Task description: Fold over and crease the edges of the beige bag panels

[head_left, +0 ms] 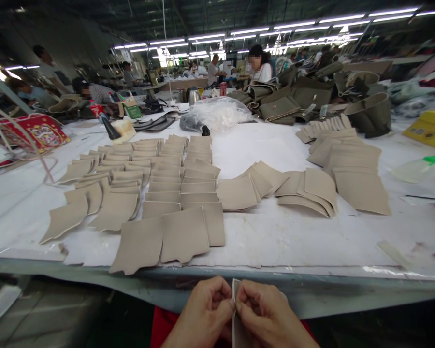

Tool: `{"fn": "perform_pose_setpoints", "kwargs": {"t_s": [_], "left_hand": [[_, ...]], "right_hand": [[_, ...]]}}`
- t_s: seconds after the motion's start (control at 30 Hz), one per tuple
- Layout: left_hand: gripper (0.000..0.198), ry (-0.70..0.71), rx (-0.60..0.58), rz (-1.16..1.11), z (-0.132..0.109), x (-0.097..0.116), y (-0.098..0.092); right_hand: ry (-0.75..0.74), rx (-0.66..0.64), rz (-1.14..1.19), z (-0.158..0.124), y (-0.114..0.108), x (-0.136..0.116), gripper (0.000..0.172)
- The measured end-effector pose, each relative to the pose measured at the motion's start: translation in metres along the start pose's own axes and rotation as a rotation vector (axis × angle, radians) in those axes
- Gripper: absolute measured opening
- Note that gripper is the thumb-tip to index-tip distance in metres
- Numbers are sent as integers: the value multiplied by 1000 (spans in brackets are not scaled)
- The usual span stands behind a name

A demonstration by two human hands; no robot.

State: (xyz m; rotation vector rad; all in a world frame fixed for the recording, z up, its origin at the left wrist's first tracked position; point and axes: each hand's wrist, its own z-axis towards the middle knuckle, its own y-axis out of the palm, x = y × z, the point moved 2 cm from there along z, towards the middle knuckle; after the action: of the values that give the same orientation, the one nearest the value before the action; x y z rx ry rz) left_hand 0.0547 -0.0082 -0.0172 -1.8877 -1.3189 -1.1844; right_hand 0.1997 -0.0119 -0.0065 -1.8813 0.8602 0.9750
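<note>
Fingers pinch a beige piece — edge-on, between them.

red patterned bag at left, crumpled clear plastic, yellow box at right

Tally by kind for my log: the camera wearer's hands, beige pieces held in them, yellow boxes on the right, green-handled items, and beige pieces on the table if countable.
Hands: 2 (left hand, right hand)
Held beige piece: 1
Yellow box: 1
Green-handled item: 1
Total: 5
Beige pieces on the table overlap too much to count, so they're excluded.
</note>
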Motion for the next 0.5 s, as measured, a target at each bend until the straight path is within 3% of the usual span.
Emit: {"fn": "perform_pose_setpoints", "kwargs": {"t_s": [0.13,0.27,0.5], "left_hand": [[21,-88,1,-100,-1,0,4],[15,-126,-3,-49,0,4,3],[12,-116,79,-96,5,6,7]], "right_hand": [[-53,33,-19,0,1,8,19],[-52,67,-128,-1,4,9,18],[-100,141,-306,-4,5,1,19]]}}
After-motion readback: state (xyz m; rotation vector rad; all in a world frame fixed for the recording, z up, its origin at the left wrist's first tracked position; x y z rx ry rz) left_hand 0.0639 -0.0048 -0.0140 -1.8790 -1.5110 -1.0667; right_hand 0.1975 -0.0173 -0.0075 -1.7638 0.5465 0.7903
